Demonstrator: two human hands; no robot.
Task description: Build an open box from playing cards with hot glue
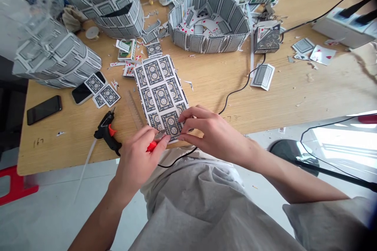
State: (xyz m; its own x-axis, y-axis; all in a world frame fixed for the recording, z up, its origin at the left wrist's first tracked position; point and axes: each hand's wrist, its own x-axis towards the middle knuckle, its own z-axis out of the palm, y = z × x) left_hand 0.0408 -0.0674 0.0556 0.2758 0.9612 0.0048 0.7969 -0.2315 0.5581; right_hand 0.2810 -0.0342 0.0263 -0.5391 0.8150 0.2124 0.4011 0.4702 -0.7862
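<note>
A flat rectangular panel of overlapping playing cards [161,96], patterned backs up, lies near the table's front edge. My left hand [140,151] is closed around a red-handled tool with a metal blade [151,146]; the blade lies at the panel's near edge, and most of the handle is hidden in my palm. My right hand [210,131] rests at the panel's near right corner. Its fingers are bent and pinch the card edge there. To the left of my left hand lies a black glue gun [107,131] with an orange trigger. A clear ruler [134,109] lies along the panel's left side.
An open-topped card-walled container [209,43] with loose cards inside stands behind the panel. Larger card structures [55,55] stand at the left, near a black phone [44,110]. A black cable [235,91] crosses the table. A card box [266,37] and a white power strip [344,27] are at the right.
</note>
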